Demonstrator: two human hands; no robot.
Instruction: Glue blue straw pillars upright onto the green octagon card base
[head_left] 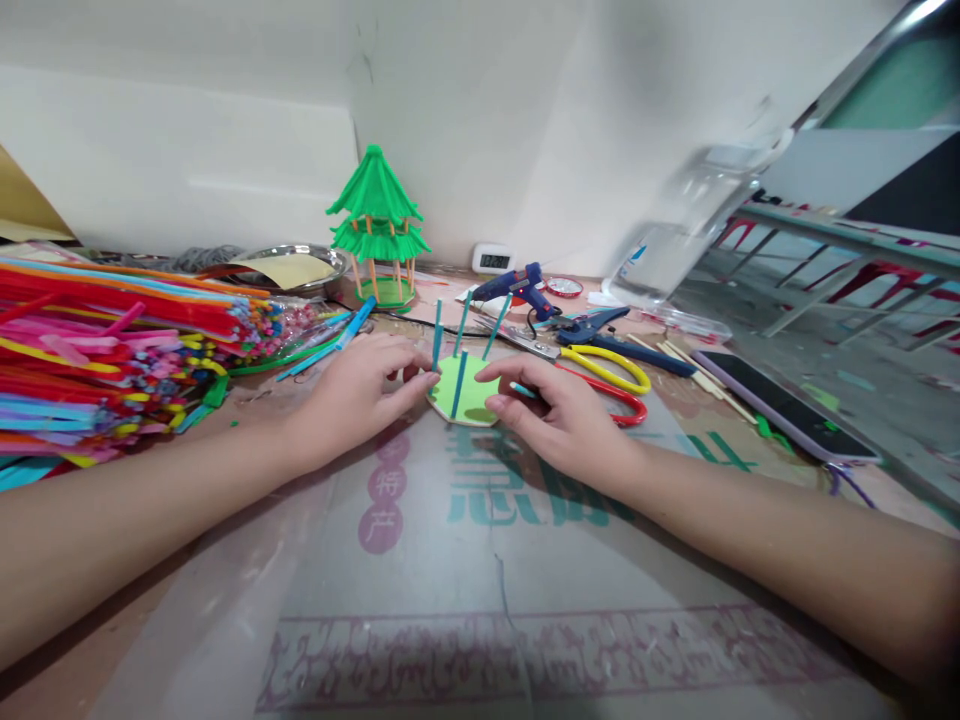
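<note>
A small light-green base (469,400) lies flat on the table with several blue sticks (460,383) standing up from it. My left hand (364,390) rests at its left edge, fingers together and fingertips touching the base. On the base's right side, my right hand (559,410) has its fingers curled and pinches a short blue stick piece (523,389).
A big heap of coloured straws (112,350) fills the left. A finished green pagoda model (377,225) stands at the back. Behind the base lie a blue glue gun (521,288), pliers (607,335), yellow and red scissors (607,375). A phone (780,402) lies right.
</note>
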